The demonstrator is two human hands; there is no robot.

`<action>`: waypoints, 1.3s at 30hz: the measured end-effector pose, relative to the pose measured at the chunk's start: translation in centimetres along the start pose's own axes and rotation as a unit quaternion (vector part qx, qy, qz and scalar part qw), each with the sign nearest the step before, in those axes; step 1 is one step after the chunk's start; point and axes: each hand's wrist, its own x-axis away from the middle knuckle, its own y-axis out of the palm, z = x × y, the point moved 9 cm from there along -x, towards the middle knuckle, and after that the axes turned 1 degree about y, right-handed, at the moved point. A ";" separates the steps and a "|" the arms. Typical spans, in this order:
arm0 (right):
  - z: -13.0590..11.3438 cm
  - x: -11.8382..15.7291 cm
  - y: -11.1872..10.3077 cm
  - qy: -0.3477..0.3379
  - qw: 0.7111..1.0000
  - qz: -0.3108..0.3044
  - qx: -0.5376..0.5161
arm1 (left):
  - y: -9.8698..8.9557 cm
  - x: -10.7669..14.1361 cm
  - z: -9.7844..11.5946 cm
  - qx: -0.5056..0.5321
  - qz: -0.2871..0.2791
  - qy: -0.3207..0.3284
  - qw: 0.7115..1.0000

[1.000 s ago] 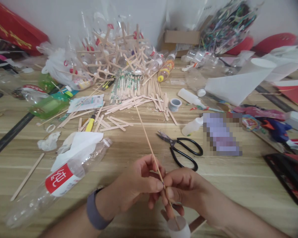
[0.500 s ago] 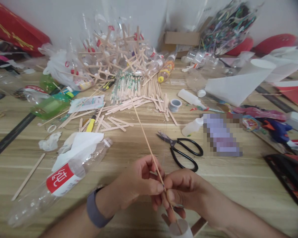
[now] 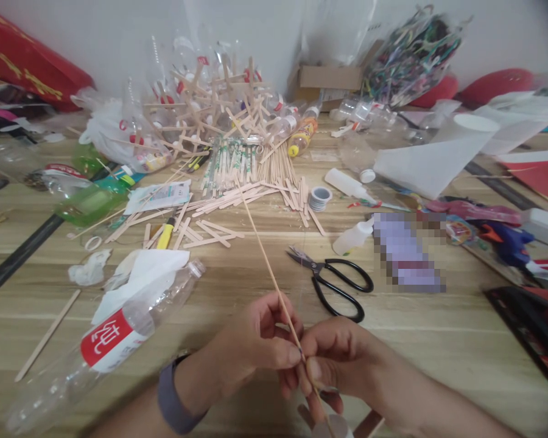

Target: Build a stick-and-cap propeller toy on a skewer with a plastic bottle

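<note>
A long thin wooden stick point(image 3: 261, 243) slants up and away from between my hands. My left hand point(image 3: 265, 350), with a grey-purple band on its wrist, pinches the stick between thumb and fingers. My right hand point(image 3: 338, 359) grips it just below, fingertips nearly touching the left ones. A small dark spot shows on the stick at the pinch, too small to make out. Under my hands, the stick's lower end meets a white round piece point(image 3: 333, 427), partly cut off by the frame's bottom edge. Black-handled scissors point(image 3: 331, 277) lie open just beyond my right hand.
An empty plastic bottle point(image 3: 114, 340) lies at left, beside a loose craft stick point(image 3: 48, 334). Ahead are scattered craft sticks point(image 3: 214, 234), a yellow cutter point(image 3: 165, 235), a thread spool point(image 3: 320, 199) and a glue bottle point(image 3: 352, 237). Bottles with crossed sticks point(image 3: 210, 103) pile up behind.
The view has shifted slightly, so the white piece sits lower and is more cut off. Both hands keep their hold on the stick, with barely any finger movement.
</note>
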 end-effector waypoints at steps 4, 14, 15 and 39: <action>0.2 0.1 0.0 -0.007 1.000 -0.008 -0.003 | 0.1 -0.1 0.0 0.006 -0.007 -0.002 1.000; 0.0 0.0 0.1 0.006 1.000 -0.005 -0.009 | 0.4 -0.2 -0.2 0.015 -0.041 0.010 0.999; 0.0 0.0 0.1 0.006 1.000 -0.007 -0.008 | 0.3 -0.2 -0.3 0.017 -0.042 0.011 0.999; 1.1 0.3 -0.4 0.039 0.999 0.008 -0.006 | 0.1 -0.2 -0.5 0.027 -0.036 0.000 0.999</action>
